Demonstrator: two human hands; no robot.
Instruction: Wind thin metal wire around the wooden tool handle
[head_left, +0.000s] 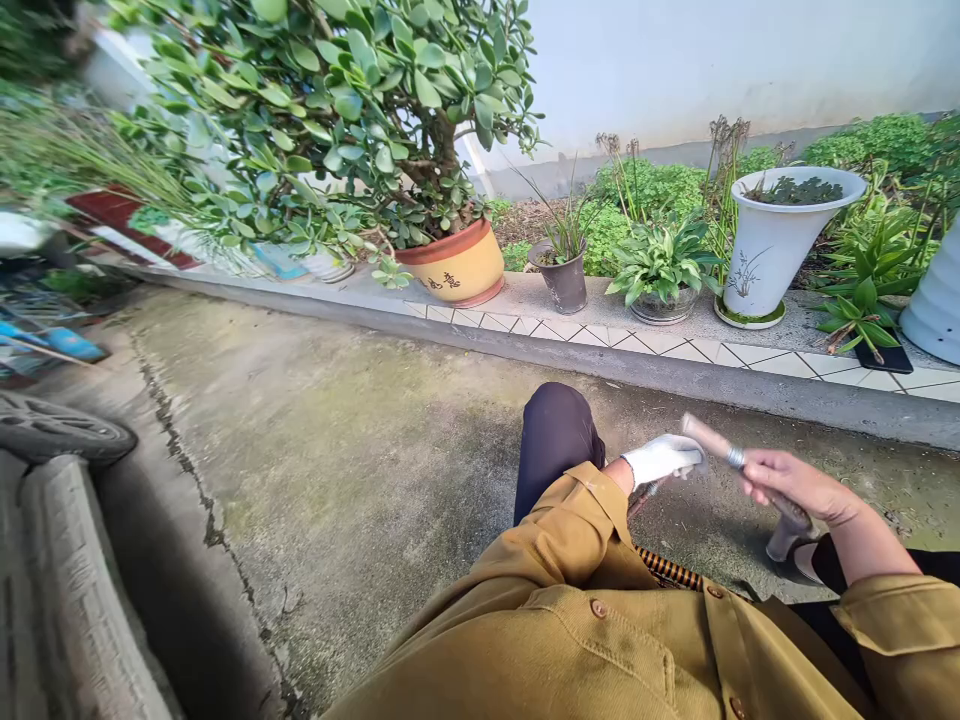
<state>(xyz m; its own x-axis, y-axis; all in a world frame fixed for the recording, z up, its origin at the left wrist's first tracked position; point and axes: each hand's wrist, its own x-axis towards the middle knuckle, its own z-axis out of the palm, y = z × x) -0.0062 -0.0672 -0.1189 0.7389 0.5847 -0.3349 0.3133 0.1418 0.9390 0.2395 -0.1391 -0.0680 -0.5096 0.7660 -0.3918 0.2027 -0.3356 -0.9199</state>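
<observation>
A white work glove covers my left hand (666, 458), which is closed in front of my knee. A thin reddish-brown piece (646, 494) shows just below it, and I cannot make out what that is. To the right, my bare right hand (796, 484) is wrapped round a wooden-handled tool (706, 436) with silver wire wound about its shaft. The handle's pale end points toward the glove, close to it. Past my right hand, the tool's other end is blurred and hangs low near my shoe, so its kind does not show.
Along a tiled ledge (660, 344) stand a yellow pot (469, 268) with a big jade plant, a small brown pot (564, 284) and a tall white planter (776, 245). A dark phone-like slab (885, 354) lies there too. A wheel (64, 428) is at the left.
</observation>
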